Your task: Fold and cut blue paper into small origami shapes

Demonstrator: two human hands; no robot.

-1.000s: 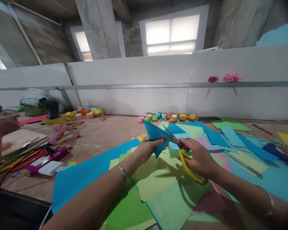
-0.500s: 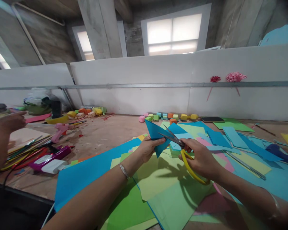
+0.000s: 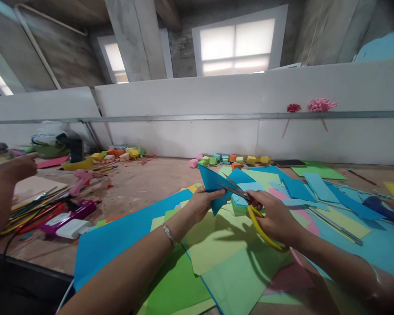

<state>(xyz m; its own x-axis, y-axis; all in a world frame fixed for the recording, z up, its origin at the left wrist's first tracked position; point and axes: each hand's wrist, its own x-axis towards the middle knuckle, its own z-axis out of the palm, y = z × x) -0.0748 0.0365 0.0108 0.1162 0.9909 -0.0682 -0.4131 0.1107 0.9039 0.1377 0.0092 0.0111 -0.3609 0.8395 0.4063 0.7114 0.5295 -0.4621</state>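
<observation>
Pinched in my left hand (image 3: 202, 204) is a small piece of blue paper (image 3: 208, 178), held up over the pile. My right hand (image 3: 274, 214) grips yellow-handled scissors (image 3: 264, 234), fingers wrapped round the handles. Their two metal blades stand apart at the right edge of the blue paper, close to my left thumb. Part of the paper is hidden behind the blades and my left fingers. Beneath both hands lie overlapping sheets of yellow-green paper (image 3: 213, 249), with a large blue sheet (image 3: 118, 236) to the left.
Small paper cubes (image 3: 213, 160) line the wall. A pink glue gun (image 3: 82, 181), a purple device (image 3: 82, 212) and another person's hand (image 3: 13, 168) are on the left. A silver pen-like tool (image 3: 338, 226) and a dark phone-like slab (image 3: 290, 163) lie right.
The scissors' handles have spread very slightly. Both hands and the blue paper stay in nearly the same place. The other person's hand at left has shifted a little.
</observation>
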